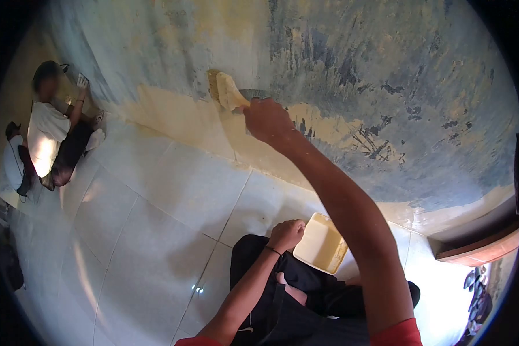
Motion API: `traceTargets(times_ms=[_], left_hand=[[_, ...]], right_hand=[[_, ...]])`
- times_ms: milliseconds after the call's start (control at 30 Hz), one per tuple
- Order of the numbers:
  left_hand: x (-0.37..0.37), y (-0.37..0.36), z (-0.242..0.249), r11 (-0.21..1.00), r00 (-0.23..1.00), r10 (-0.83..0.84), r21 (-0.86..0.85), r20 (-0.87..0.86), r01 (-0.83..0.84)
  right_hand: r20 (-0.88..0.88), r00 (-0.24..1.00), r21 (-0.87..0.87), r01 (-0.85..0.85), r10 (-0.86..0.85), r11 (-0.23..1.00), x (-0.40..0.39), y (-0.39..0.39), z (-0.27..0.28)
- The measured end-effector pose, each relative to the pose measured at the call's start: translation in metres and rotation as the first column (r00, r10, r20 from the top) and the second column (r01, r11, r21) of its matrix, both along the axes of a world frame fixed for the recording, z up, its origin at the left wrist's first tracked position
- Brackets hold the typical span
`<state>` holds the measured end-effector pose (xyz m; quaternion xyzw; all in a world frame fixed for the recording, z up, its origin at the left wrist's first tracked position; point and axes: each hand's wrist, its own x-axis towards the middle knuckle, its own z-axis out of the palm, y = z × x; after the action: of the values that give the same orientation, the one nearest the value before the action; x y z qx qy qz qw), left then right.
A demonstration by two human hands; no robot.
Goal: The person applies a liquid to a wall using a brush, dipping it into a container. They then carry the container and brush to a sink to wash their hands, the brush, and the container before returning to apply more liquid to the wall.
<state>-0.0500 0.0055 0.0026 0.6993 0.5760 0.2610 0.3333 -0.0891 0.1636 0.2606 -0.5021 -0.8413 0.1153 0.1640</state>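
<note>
My right hand [266,120] is closed round the handle of a wide paintbrush [229,92]. The brush's bristles rest against the wall [173,52], near the border between a grey-blue painted area and a cream strip below. Down by my lap, my left hand [287,235] is closed at the rim of a cream plastic tub [322,266]. Pale paint appears to lie inside the tub. A dark band circles my left wrist. My fingertips at the rim are partly hidden.
Glossy tiles [138,225] cover the floor along the wall. A person in a white shirt [47,130] crouches by the wall at far left, with another person [14,155] behind. A brown wooden ledge [484,248] and a pile of dark items [477,300] are at right.
</note>
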Motion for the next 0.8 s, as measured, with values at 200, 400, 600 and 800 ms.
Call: traceTargets(times_ms=[200, 400, 600, 800], left_hand=[[0.002, 0.0, -0.001, 0.999, 1.0, 0.012, 0.038, 0.004, -0.012], [0.001, -0.005, 0.003, 0.999, 1.0, 0.02, 0.031, -0.023, -0.019], [0.0, -0.007, -0.002, 0.999, 0.999, 0.038, 0.037, -0.038, -0.037], [0.001, -0.012, 0.0, 0.996, 0.991, 0.084, 0.0, -0.103, -0.084]], right_hand=[[0.156, 0.98, 0.272, -0.16, 0.121, 0.949, 0.068, -0.005, -0.005], [0.034, 0.99, 0.028, 0.139, -0.14, 0.99, 0.16, -0.059, 0.021], [-0.003, 0.96, 0.101, 0.278, -0.279, 0.955, 0.259, -0.101, 0.019], [-0.064, 0.86, 0.03, 0.508, -0.506, 0.861, 0.322, -0.155, -0.006]])
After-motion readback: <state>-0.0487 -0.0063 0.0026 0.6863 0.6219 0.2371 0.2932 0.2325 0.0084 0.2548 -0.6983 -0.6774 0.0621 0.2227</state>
